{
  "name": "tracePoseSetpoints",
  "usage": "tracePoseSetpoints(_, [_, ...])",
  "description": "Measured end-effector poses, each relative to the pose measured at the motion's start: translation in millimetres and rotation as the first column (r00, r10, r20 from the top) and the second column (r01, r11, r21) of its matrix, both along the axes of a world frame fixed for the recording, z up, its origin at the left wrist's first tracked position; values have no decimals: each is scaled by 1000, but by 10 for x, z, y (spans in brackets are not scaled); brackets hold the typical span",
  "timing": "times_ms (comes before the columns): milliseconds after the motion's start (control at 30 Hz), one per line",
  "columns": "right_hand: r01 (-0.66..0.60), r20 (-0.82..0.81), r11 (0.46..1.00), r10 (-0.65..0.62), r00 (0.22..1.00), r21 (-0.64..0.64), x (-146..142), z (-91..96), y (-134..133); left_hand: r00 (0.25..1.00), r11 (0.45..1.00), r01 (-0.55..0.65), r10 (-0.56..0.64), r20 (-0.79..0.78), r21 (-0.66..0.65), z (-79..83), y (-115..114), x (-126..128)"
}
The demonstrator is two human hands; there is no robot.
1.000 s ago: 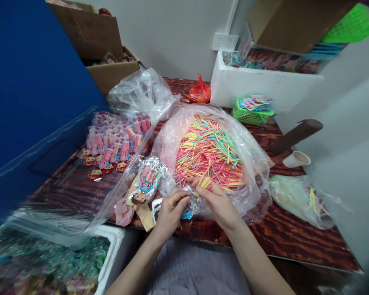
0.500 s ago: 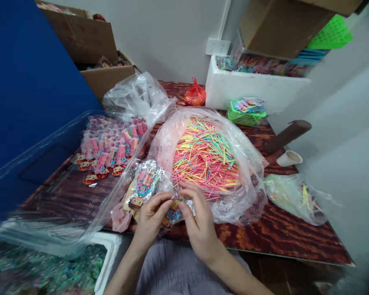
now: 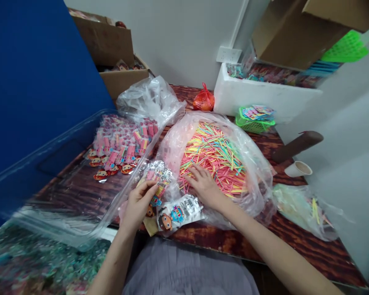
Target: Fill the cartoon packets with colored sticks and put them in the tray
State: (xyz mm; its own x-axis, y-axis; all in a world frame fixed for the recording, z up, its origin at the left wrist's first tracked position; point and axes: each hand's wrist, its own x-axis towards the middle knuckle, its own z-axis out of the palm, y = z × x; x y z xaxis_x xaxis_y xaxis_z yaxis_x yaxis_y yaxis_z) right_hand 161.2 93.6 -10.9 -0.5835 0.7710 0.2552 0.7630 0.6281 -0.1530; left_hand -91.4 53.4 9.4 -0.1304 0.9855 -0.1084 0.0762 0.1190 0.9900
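Filled packet (image 3: 158,186) is pinched between the fingers of the left hand (image 3: 137,204), just left of the clear bag (image 3: 260,174). Coloured sticks (image 3: 217,149) inside the bag are touched by the right hand (image 3: 204,185), fingers spread, nothing clasped. Printed packet (image 3: 178,212) is laid at the bag's near edge

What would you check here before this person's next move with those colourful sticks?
1. Left hand grips a packet with sticks inside: ok.
2. Right hand rests on the coloured sticks: ok.
3. Sticks already pinched under the right hand: cannot tell.
4. Clear bag lies open around the sticks: ok.
5. Second packet lies flat between the wrists, within reach: ok.
6. Held packet sealed: cannot tell.
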Motion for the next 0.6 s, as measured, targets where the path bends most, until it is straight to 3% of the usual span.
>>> tracePoseSetpoints(167, [-173,176,984,164,971,37,-110,-149,163,994,998,-12,18,-105,62,-278,177,7])
tracePoseSetpoints(300, [-199,203,975,176,963,97,-94,-278,183,963,994,-19,47,-264,108,-461,226,-21])
tracePoseSetpoints(500, [-123,181,984,99,978,127,-62,-450,159,919,980,-64,131,-371,188,-477,210,5])
tracePoseSetpoints(600, [-155,194,977,125,973,144,-76,-484,192,885,965,-107,202,-420,239,-456,218,22])
